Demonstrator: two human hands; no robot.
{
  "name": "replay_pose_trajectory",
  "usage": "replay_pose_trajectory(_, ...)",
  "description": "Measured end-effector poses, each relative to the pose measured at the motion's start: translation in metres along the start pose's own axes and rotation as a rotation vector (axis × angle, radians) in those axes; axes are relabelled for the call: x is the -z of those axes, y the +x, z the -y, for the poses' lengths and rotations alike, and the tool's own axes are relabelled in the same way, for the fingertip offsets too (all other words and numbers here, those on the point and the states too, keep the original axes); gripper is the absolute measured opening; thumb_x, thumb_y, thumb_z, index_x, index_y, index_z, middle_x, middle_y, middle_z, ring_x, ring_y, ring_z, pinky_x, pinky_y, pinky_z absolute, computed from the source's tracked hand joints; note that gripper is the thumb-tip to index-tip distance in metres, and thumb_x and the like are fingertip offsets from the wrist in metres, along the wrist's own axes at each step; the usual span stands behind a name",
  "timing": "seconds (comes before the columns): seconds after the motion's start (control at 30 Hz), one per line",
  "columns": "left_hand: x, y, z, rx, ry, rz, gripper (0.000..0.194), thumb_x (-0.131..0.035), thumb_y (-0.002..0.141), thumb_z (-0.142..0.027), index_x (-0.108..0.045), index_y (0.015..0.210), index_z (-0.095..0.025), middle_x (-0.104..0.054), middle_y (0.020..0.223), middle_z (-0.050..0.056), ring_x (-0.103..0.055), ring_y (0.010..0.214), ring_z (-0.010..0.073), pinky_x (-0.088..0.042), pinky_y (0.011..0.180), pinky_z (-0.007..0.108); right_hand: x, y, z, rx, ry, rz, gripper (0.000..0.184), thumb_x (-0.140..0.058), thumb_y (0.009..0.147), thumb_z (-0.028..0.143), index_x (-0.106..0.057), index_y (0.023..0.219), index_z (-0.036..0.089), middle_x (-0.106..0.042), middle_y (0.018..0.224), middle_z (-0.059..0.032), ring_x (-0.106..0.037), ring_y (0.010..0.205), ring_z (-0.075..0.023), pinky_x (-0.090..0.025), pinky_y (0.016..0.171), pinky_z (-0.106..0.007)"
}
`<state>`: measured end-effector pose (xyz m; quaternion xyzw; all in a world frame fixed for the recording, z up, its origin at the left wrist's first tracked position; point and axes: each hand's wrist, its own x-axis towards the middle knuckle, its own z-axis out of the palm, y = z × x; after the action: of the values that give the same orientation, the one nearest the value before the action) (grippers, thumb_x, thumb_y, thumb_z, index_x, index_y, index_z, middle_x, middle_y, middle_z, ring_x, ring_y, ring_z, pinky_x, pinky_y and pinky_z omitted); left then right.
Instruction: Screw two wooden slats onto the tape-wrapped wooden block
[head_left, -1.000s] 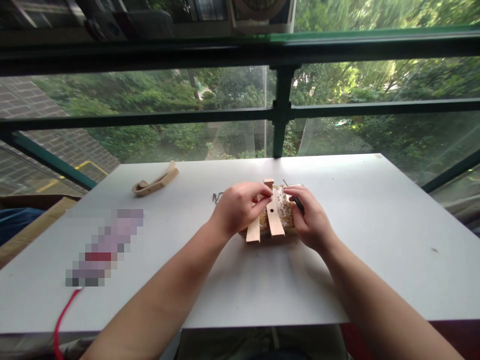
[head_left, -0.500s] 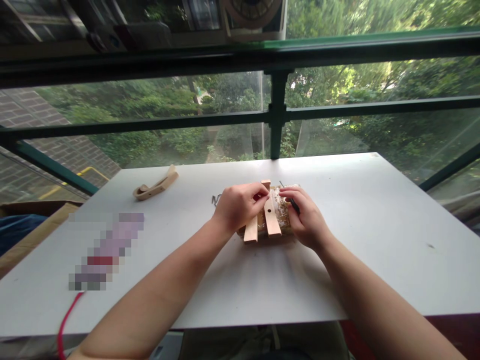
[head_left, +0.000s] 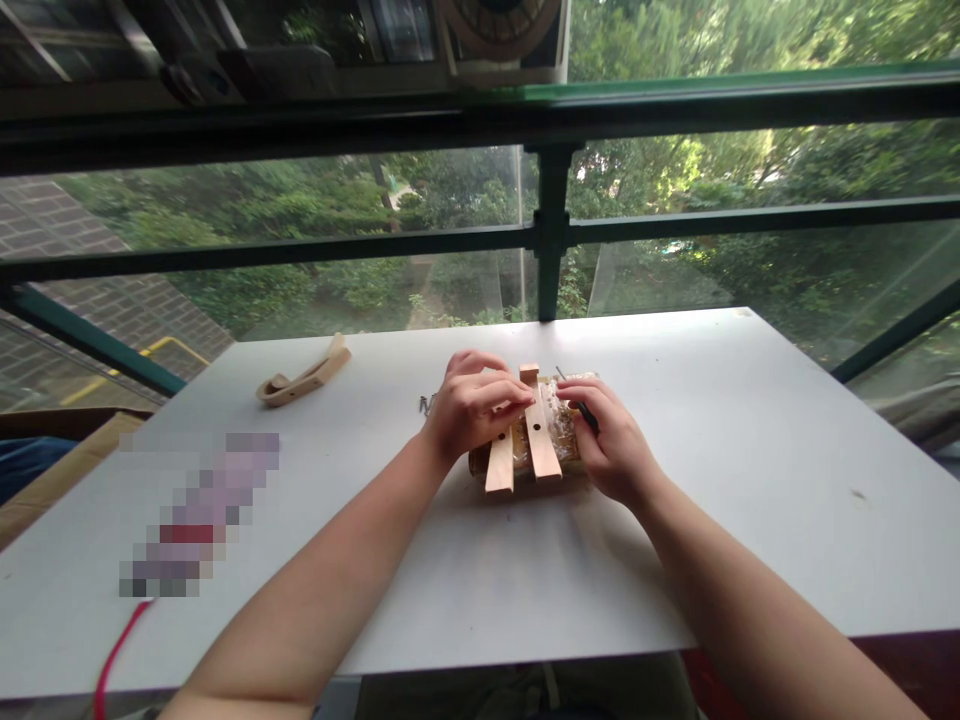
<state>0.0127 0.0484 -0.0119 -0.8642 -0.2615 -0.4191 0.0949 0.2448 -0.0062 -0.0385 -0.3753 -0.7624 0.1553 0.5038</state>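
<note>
My left hand is over two pale wooden pieces, its fingertips pinched together above the right wooden piece. Whatever the pinch holds is too small to make out. Partly under that hand lies the left wooden piece, with a dark hole in it. Both pieces rest across a brownish block wrapped in clear plastic. My right hand is closed round a screwdriver with a black handle, its thin shaft slanting up and left. The right fingertips are close to the right wooden piece's edge.
Several small metal screws lie left of the block. A curved wooden part sits at the back left of the white table. A blurred-out purple item with a red cord lies left, near a cardboard box.
My left fingers have straightened somewhat and shifted slightly, uncovering the hole in the left wooden piece. My right hand keeps its grip on the screwdriver. The view has tilted a little.
</note>
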Motion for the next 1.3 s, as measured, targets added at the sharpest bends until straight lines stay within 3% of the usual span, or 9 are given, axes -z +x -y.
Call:
replay_pose_trajectory(0.2, -0.005, -0.003, 0.000, 0.063, 0.041, 0.018, 0.007, -0.076, 0.083, -0.028, -0.073, 0.077, -0.028, -0.079, 0.082, -0.002, -0.070, 0.102, 0.0219, -0.039, 0.110, 0.048, 0.000, 0.000, 0.000, -0.001, 0.001, 0.005, 0.035, -0.048, 0.090, 0.006, -0.059, 0.118, 0.024, -0.062, 0.127, -0.0114, -0.058, 0.122, -0.0271, -0.049, 0.107, -0.051)
replay_pose_trajectory(0.47, -0.005, 0.003, -0.003, 0.045, 0.016, 0.013, 0.003, -0.074, 0.084, -0.026, -0.073, 0.081, -0.027, -0.078, 0.081, -0.001, -0.070, 0.095, 0.0205, -0.044, 0.106, 0.045, 0.000, 0.000, 0.002, -0.007, 0.000, 0.008, 0.036, -0.048, 0.091, 0.006, -0.060, 0.119, 0.024, -0.062, 0.127, -0.0110, -0.058, 0.122, -0.0265, -0.049, 0.108, -0.050)
replay_pose_trajectory(0.9, -0.003, 0.007, -0.009, 0.123, 0.005, 0.129, 0.009, -0.070, 0.086, -0.026, -0.071, 0.077, -0.024, -0.076, 0.079, -0.001, -0.068, 0.092, 0.0214, -0.041, 0.107, 0.047, 0.001, 0.000, 0.003, -0.015, -0.007, 0.008, 0.035, -0.049, 0.091, 0.007, -0.060, 0.119, 0.025, -0.063, 0.127, -0.0109, -0.059, 0.122, -0.0271, -0.049, 0.108, -0.051)
replay_pose_trajectory(1.13, -0.005, 0.008, -0.014, 0.163, 0.018, 0.123, 0.006, -0.069, 0.084, -0.023, -0.072, 0.079, -0.023, -0.076, 0.081, 0.001, -0.067, 0.093, 0.0235, -0.046, 0.098, 0.045, 0.000, -0.001, 0.002, -0.014, 0.001, 0.008, 0.036, -0.049, 0.091, 0.006, -0.060, 0.119, 0.025, -0.063, 0.126, -0.0108, -0.059, 0.122, -0.0266, -0.049, 0.108, -0.050)
replay_pose_trajectory(1.3, -0.006, 0.008, -0.017, 0.205, 0.034, 0.113, 0.006, -0.069, 0.085, -0.024, -0.071, 0.079, -0.022, -0.076, 0.082, 0.001, -0.067, 0.092, 0.0237, -0.041, 0.106, 0.049, 0.000, 0.000, 0.001, -0.012, 0.022, -0.004, 0.037, -0.051, 0.089, 0.004, -0.061, 0.118, 0.025, -0.063, 0.126, -0.0104, -0.059, 0.122, -0.0263, -0.049, 0.108, -0.049)
